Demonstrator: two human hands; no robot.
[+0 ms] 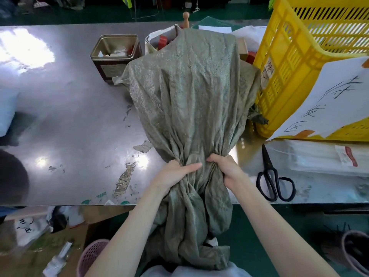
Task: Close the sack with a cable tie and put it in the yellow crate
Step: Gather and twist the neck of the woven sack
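A grey-green woven sack (191, 92) lies lengthwise on the steel table (69, 116), its filled body toward the far side and its loose mouth hanging over the near edge into my lap. My left hand (175, 172) and my right hand (225, 168) squeeze the gathered neck of the sack from both sides. The yellow crate (295, 62) stands at the right, touching the sack's side, with a white handwritten sheet (329, 100) taped to it. No cable tie shows clearly.
Black scissors (273, 180) lie right of my right hand, beside a clear bag of white strips (319, 156). Two open tins (115, 54) stand behind the sack. A pink basket (91, 256) and litter sit on the floor below.
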